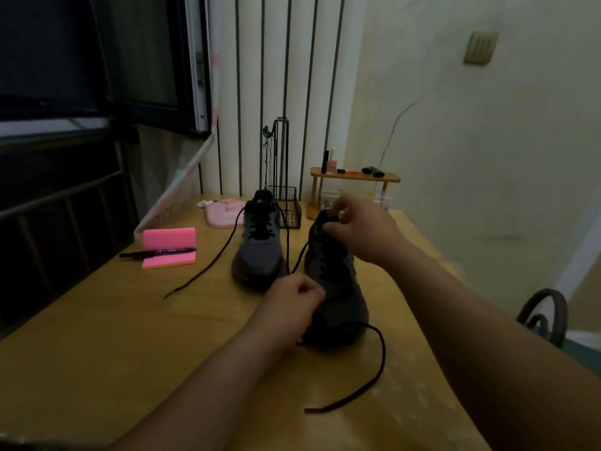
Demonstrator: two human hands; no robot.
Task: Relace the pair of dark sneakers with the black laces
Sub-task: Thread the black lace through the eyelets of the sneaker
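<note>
Two dark grey sneakers stand toe-toward-me on the wooden table (130,336). The left sneaker (260,252) has black laces through its lower eyelets, and its loose ends trail across the table (208,265). The right sneaker (338,297) is nearer to me. My left hand (292,304) has curled fingers and pinches a black lace (297,262) at the sneaker's left side. My right hand (361,226) pinches the tongue or lace at the top of that sneaker. Another lace end (374,375) curls on the table in front of the toe.
A pink sticky-note pad (169,249) with a black marker (156,253) lies at the left. A pink flat object (221,213), a black wire basket (287,206) and a small wooden shelf (354,177) with cosmetics stand at the back. A chair back (546,314) is at the right.
</note>
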